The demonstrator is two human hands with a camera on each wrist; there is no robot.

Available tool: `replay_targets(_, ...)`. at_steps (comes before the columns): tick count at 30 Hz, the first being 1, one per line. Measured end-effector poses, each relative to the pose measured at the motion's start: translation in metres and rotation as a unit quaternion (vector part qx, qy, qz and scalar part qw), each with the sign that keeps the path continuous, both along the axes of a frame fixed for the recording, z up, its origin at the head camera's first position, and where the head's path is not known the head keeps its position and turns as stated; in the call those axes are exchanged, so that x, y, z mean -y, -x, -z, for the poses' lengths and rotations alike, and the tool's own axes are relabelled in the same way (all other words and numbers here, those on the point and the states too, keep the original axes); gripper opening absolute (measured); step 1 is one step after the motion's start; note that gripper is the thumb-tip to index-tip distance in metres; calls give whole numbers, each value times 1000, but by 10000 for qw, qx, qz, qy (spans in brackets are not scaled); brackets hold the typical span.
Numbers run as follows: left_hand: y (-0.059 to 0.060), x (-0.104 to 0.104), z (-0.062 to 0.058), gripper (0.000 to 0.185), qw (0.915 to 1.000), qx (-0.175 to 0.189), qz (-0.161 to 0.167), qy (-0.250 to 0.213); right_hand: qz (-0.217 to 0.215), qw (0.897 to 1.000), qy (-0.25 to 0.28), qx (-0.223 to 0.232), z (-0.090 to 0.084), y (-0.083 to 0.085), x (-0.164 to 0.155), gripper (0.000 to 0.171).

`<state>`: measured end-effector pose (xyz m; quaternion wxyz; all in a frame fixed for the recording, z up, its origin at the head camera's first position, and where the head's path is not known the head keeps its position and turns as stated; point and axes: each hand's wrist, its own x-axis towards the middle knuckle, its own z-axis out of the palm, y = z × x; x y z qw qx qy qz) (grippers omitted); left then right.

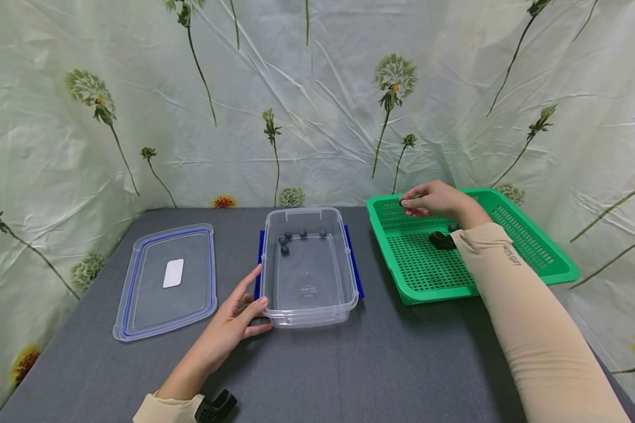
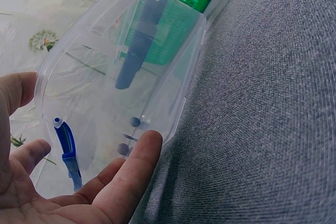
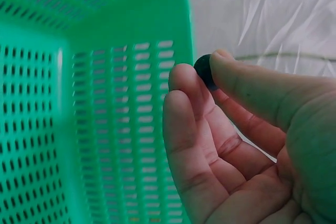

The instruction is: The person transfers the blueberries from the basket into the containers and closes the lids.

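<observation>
Operator: What is the status of the berry transfer?

Technician: 5 dark berries (image 1: 284,240) lie at the far end of the clear container (image 1: 309,305). Your right hand (image 1: 436,201) hovers over the green basket (image 1: 529,247); its grip is a thumb-and-fingertip pinch on 1 blueberry (image 3: 203,70). About 2 dark berries (image 1: 442,239) remain in the basket, though the arm hides part of it. Your left hand (image 1: 233,320) rests with relaxed fingers against the container's near corner, holding nothing.

Operator: And the surroundings?

Technician: The grey fabric-covered table (image 1: 349,370) also carries the container's lid (image 1: 166,282), left of the container. A crinkled floral sheet (image 1: 317,100) forms the backdrop.
</observation>
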<state>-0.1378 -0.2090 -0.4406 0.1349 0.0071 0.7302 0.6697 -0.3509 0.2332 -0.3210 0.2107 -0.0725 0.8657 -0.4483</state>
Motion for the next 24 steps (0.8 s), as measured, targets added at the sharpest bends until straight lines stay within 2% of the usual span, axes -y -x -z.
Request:
replay_targets(15, 0, 2, -1, 71, 9999, -40, 75, -56, -412, 9986, 32, -336, -11, -2, 49, 40)
replay_targets(24, 1, 3, -1, 71, 9999, -44, 97, -64, -479, 9982, 204, -289, -8, -2, 73, 39)
